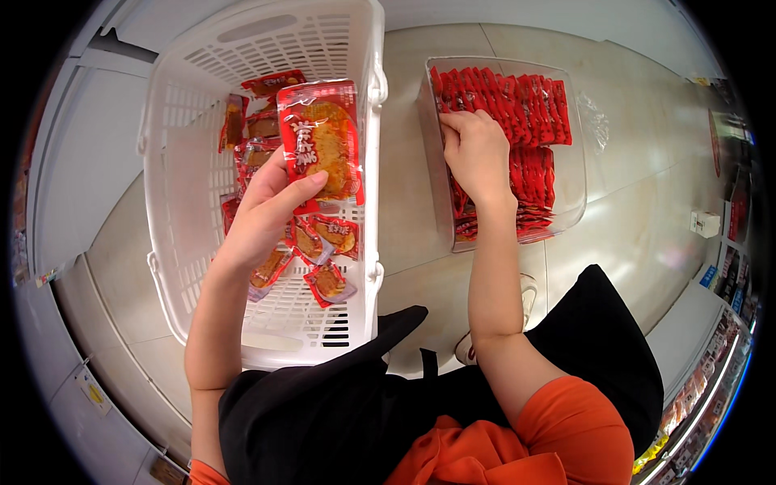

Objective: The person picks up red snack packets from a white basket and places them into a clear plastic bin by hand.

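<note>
My left hand [271,202] grips a red and clear snack packet [327,133] with a browned, flat piece of food showing through its window. The hand is above a white slatted plastic basket [190,174], where several similar packets [330,283] lie loosely at different angles. To the right, my right hand [478,153] reaches into a clear plastic bin [572,182]. Its fingers are closed at the left end of the far row of upright red packets [525,101]; the fingertips are partly hidden, and what they hold cannot be made out. A nearer row [533,178] stands in the same bin.
The basket and bin stand on a pale tiled floor [412,162], with a strip of floor between them. A crumpled clear wrapper [594,121] lies right of the bin. Stocked shelves [703,372] line the right side, and pale cabinets [89,153] the left.
</note>
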The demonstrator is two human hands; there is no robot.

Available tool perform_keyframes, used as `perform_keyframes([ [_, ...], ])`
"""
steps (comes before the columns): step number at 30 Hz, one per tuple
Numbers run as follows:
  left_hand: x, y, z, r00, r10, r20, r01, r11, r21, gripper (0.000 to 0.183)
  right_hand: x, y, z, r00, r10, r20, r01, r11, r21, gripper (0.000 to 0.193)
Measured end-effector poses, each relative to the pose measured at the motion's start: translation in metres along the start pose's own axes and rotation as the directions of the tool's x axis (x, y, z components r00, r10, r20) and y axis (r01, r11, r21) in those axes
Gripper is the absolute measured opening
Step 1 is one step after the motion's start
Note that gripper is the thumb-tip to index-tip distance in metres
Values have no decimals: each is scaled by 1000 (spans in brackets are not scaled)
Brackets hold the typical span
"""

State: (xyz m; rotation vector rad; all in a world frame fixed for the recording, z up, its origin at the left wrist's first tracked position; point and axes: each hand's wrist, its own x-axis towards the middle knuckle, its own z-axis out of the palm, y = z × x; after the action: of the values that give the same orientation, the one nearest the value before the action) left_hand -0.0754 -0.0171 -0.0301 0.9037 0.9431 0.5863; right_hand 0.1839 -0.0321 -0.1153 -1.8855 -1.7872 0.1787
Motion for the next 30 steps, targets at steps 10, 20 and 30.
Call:
perform_keyframes([
  [10,-3,2,7,1000,16,25,-16,1000,-13,44,5,-5,-3,996,88,-20,-84,986,146,18],
  [20,-2,4,-2,903,196,382,-350,851,392,25,15,-76,-66,996,-90,-7,65,656,752,29],
  [30,-6,8,1,977,141,160,-177,954,240,24,3,-50,-111,963,213,165,-269,730,629,12],
])
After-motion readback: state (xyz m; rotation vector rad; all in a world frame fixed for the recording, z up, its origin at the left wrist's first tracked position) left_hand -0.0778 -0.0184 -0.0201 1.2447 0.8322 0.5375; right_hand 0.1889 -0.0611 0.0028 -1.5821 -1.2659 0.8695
